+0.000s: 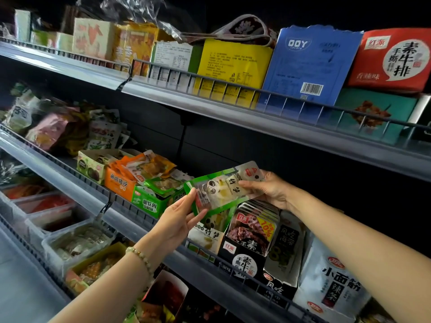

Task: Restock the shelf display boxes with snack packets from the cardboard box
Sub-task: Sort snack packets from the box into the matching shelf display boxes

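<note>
Left grip (179,217): thumb and fingers pinch the lower-left edge of the bamboo-shoot packet (221,190). Right grip (270,190): fingertips pinch its upper-right end. Both are closed on the film; could be a thin stack, count not readable.

Packet spans between the two grips, held tilted and roughly flat, just above the open top of the bamboo-shoot display box (205,238). Contact with the box: can't tell. Left grip sits over that box's left front corner, right grip up and right of it, over the dark display box (247,252) next door. Green display box (147,201) is left of it. Cardboard box: not in view.

Risks, as judged:
- Glossy film plus edge-only pinches: if it's a stack, inner packets could slide out.
- Packet needs turning upright to drop in; going in tilted, a corner likely snags the box lip or the dark box's packets.
- Wrong-box drop: the neighbours sit close.
</note>
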{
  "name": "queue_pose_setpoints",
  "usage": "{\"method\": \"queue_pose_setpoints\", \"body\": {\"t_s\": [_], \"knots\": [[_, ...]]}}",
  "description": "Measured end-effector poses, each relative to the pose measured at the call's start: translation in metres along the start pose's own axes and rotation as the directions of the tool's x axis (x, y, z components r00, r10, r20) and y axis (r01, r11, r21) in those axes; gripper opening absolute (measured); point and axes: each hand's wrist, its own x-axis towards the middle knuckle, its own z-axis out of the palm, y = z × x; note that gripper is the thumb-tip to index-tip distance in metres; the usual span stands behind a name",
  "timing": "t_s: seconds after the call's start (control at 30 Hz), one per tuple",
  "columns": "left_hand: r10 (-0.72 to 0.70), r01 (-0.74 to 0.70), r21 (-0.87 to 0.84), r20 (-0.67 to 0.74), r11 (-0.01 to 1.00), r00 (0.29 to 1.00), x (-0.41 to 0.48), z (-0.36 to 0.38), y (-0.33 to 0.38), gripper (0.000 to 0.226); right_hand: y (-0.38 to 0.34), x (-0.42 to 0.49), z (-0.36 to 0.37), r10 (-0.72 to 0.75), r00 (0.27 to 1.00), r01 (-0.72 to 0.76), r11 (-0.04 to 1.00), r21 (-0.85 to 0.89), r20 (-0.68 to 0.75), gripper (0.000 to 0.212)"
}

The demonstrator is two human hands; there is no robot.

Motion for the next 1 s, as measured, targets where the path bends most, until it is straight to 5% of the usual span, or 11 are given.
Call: {"method": "queue_pose_setpoints", "body": {"t_s": [0.17,0.37,0.47,0.53,0.73,0.93,1.0], "knots": [[0.102,-0.101,0.013,-0.101,0.995,0.990,0.013,0.005,-0.010,0.026,-0.002,-0.003,0.005,-0.036,0.999,0.036,0.999,-0.016,-0.010,0.026],[0.152,-0.088,0.355,-0.157,0.931,0.976,0.031,-0.002,-0.019,0.030,-0.019,0.008,0.009,-0.173,0.971,0.098,0.917,-0.386,-0.166,0.038],[0.354,-0.153,0.763,-0.105,0.628,0.929,0.032,-0.018,-0.027,0.034,-0.028,0.019,0.013,-0.165,0.978,0.070,0.830,-0.554,-0.124,0.044],[0.397,-0.182,0.892,0.003,0.414,0.918,0.033,-0.029,-0.033,0.048,-0.030,0.030,0.020,-0.165,0.981,0.057,0.742,-0.668,-0.099,0.048],[0.280,-0.229,0.920,0.140,0.317,0.950,0.038,-0.036,-0.047,0.074,-0.015,0.050,0.043,-0.026,0.997,0.073,0.502,-0.862,0.069,0.036],[0.319,-0.301,0.919,0.215,0.253,0.923,0.039,-0.036,-0.053,0.070,0.013,0.061,0.047,-0.108,0.989,0.136,0.340,-0.931,0.105,0.062],[0.313,-0.293,0.922,0.209,0.253,0.926,0.040,-0.039,-0.054,0.072,0.017,0.062,0.044,-0.162,0.982,0.143,0.344,-0.928,0.091,0.053]]}}
